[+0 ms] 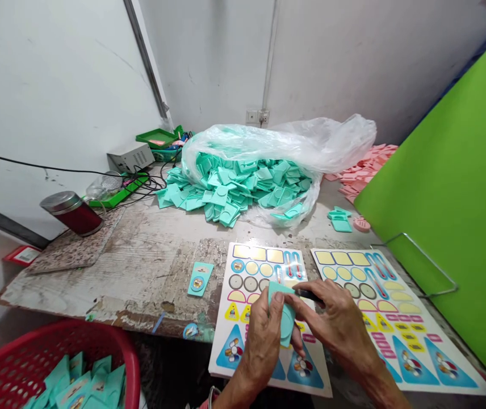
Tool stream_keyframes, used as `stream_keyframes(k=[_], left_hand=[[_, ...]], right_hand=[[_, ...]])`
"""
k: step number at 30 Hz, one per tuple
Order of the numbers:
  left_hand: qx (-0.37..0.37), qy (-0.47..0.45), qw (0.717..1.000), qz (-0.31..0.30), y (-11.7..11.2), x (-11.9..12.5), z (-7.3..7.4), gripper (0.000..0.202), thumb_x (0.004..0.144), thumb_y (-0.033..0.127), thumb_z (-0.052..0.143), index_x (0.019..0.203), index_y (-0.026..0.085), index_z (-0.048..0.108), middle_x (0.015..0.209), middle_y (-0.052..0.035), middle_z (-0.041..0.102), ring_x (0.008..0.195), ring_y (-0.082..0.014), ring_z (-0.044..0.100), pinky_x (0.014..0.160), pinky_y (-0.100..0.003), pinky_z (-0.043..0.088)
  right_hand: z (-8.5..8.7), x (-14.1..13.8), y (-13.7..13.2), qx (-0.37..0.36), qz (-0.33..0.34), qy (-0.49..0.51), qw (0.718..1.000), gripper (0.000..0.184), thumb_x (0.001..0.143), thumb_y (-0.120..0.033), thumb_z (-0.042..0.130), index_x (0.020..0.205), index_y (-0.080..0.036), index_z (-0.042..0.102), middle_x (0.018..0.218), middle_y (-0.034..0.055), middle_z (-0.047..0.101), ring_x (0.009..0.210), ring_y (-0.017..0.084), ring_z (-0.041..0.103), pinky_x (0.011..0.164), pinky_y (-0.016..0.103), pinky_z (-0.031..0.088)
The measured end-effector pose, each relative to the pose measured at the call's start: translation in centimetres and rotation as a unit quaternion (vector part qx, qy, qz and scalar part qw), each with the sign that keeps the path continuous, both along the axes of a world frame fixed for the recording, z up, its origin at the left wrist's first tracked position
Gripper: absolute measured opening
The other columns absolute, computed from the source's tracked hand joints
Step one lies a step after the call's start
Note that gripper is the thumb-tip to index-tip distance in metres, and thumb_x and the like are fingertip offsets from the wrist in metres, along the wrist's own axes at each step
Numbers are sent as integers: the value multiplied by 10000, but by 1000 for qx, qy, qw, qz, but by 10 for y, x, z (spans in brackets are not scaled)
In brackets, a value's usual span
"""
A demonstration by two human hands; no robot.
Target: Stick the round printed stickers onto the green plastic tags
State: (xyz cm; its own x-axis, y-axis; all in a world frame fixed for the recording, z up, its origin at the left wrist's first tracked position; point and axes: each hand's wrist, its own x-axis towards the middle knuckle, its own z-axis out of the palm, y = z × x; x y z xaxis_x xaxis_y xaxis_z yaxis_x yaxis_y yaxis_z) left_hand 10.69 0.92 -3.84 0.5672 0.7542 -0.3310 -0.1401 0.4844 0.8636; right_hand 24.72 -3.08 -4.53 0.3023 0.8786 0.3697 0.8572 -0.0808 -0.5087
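Observation:
My left hand (264, 346) holds a flat teal plastic piece (280, 312) upright above a sticker sheet (243, 289). My right hand (336, 318) grips a black-handled tool (306, 295), whose tip is hidden against the teal piece. A second sticker sheet (405, 329) lies to the right, with printed triangles, ovals and thermometer shapes. Left of my hands, a teal piece with a round sticker (200, 278) lies on the worn wooden table (141, 272).
A plastic bag (323, 142) spills a heap of teal pieces (234, 190) at the table's back. Pink pieces (364, 170) lie behind a green board (447, 193). A red basket (55, 369) holding stickered teal pieces sits lower left. A dark red canister (71, 213), a grey power unit (130, 157) and cables stand back left.

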Motion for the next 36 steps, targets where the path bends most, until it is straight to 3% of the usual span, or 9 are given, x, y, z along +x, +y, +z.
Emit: stream_keyframes(k=[3,6,10,16,24,30,33,36], left_hand=[[61,58,995,47,1,-6,-5,375,887,565,491,847,204,585,616,-18,642,519,-140,586,518,-234,467],[65,97,989,92,12,-19,-16,395,875,580,491,789,199,553,530,2,601,433,-128,538,452,-228,440],[66,106,985,119,39,-34,-28,385,867,561,508,853,178,542,463,24,578,392,-133,555,452,-228,473],[60,136,977,150,59,-30,-43,365,830,537,552,885,177,529,718,-70,715,493,-175,659,468,-266,525],[38,147,978,145,61,-32,-50,331,845,509,534,933,189,548,763,-83,722,581,-210,690,475,-277,526],[30,138,981,136,65,-32,-49,306,851,500,519,925,203,530,733,-69,710,569,-213,688,501,-285,535],[40,132,982,129,64,-31,-52,312,857,505,510,953,208,521,723,-60,704,566,-212,686,504,-284,535],[46,136,981,129,63,-31,-55,340,853,521,519,974,203,530,785,-64,694,568,-202,687,489,-267,527]], right_hand=[[-15,1,-3,-37,-23,52,998,317,806,-567,637,867,-260,682,867,54,706,790,241,655,690,362,483],[-24,7,3,-45,-20,53,997,361,803,-577,629,968,-258,668,910,67,702,808,251,662,678,363,501],[-27,6,41,-52,15,45,998,309,921,-490,496,1054,-230,598,899,63,685,770,218,629,677,340,461],[-47,-22,106,3,86,-102,991,94,933,-226,502,875,-205,572,841,47,666,807,215,535,742,348,327],[-56,-36,112,-19,87,-186,978,166,918,-185,493,763,-207,549,737,50,614,760,211,477,729,348,286],[-60,-34,113,-55,91,-65,992,103,881,-227,542,779,-215,533,738,19,622,754,195,510,710,319,311],[-58,-35,118,-75,60,-7,995,129,832,-302,594,747,-220,544,721,13,620,706,188,519,675,311,325],[-50,-34,131,-116,29,128,984,199,747,-346,653,667,-217,525,647,-7,593,616,159,501,594,279,321]])
